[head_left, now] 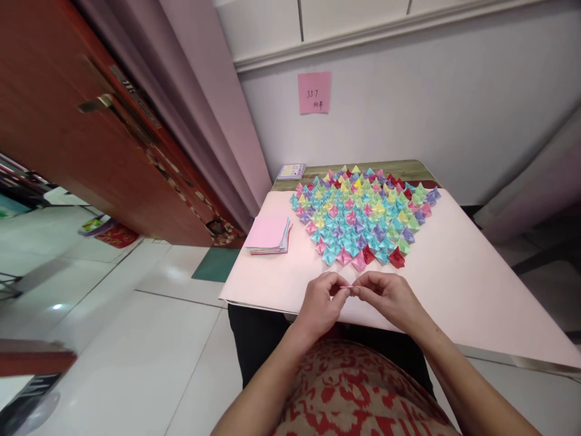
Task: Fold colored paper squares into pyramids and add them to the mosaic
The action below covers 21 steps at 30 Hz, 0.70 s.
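Near the table's front edge, my left hand (323, 301) and my right hand (385, 297) meet, fingertips almost touching. Between them they pinch a small piece of pink paper (347, 287), seen nearly edge-on and mostly hidden by the fingers. Just beyond my hands lie many small folded paper pieces (358, 221) in blue, pink, green, yellow, purple and red, set close together in a wide cluster. To the left of the cluster rests a stack of square coloured paper (267, 233) with a pink sheet on top.
A pale pink sheet covers the table (472, 284). At its back left corner sits a small pack (291, 171). A pink note (315, 92) with handwriting is stuck on the wall. A wooden door (136, 133) and a purple curtain (218, 103) stand to the left.
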Available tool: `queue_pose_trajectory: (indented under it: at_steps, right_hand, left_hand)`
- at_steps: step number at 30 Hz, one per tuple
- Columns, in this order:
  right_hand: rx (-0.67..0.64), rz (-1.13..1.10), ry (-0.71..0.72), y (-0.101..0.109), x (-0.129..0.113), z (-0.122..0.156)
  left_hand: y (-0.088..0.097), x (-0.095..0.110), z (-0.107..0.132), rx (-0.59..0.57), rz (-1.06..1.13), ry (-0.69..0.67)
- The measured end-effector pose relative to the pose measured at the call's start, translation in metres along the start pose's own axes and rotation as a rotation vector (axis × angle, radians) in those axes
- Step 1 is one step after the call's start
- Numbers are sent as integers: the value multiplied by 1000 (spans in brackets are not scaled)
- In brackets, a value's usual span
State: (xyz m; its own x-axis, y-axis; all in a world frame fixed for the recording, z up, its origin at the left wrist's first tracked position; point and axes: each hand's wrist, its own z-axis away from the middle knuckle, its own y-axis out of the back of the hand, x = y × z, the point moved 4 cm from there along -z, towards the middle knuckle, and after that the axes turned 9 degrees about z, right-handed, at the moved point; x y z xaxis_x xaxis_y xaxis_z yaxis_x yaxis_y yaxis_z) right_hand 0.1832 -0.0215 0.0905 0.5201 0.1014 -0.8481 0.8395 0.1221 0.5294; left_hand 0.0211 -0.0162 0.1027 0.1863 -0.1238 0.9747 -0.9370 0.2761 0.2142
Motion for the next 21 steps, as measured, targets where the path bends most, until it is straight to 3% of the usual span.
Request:
queue_pose_trajectory:
  at_steps: [4, 7, 15, 21]
  right_hand:
    - [-38, -309, -131, -1, 8, -7]
    - [-39, -405, -185, -3, 9, -8]
    - [31, -437, -207, -6, 14, -7]
    - [91, -354, -150, -9, 18, -7]
  left_hand:
    - [-9, -8, -1, -107, 422, 138]
    - [-13, -10, -1, -88, 560, 185]
    - [-9, -19, -5, 89, 548, 238]
    - [-12, -20, -4, 92, 508, 211]
